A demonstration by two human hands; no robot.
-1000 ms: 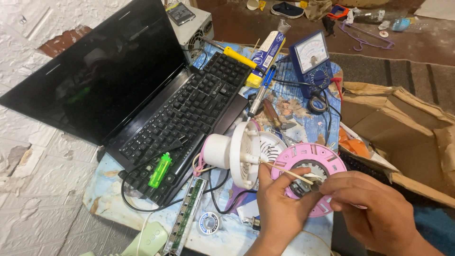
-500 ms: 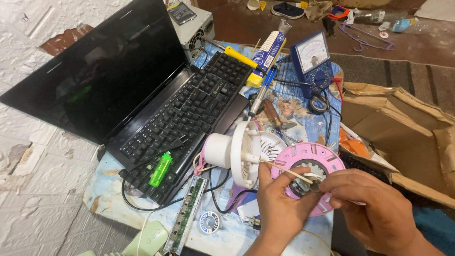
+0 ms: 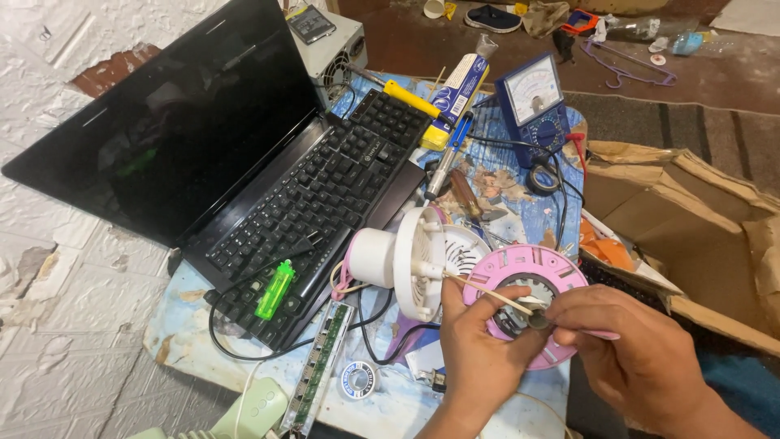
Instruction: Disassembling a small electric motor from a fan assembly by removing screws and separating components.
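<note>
Near the front right corner of the worktop (image 3: 203, 358), a low board with a worn pale blue covering, the left hand (image 3: 479, 362) grips the lower left rim of a pink round fan housing (image 3: 528, 280), fingers curled over the edge and thumb pressed near the dark motor at its centre. The right hand (image 3: 630, 354) comes in from the right edge, its fingers pinched shut on a thin wooden stick (image 3: 487, 294) that slants up and left across the pink ring, with its far tip touching the hub of a white fan grille (image 3: 418, 260). That white grille stands on edge just beside the pink housing, touching it on the left, with a white motor cap behind it. A black laptop (image 3: 244, 154) fills the back left of the worktop, lid open and screen dark; a green lighter (image 3: 275, 290) lies on its keyboard near the front corner. In front of the laptop, near the front edge, lie a narrow green circuit strip (image 3: 317, 370) and a small spool of solder (image 3: 357, 380). Toward the back edge sit a blue analogue multimeter (image 3: 536, 106) with its black leads coiled beside it, a blue-handled soldering iron (image 3: 447, 158) and a yellow-handled tool (image 3: 410, 97). A torn cardboard box (image 3: 699, 219) rests off the right edge of the worktop.
</note>
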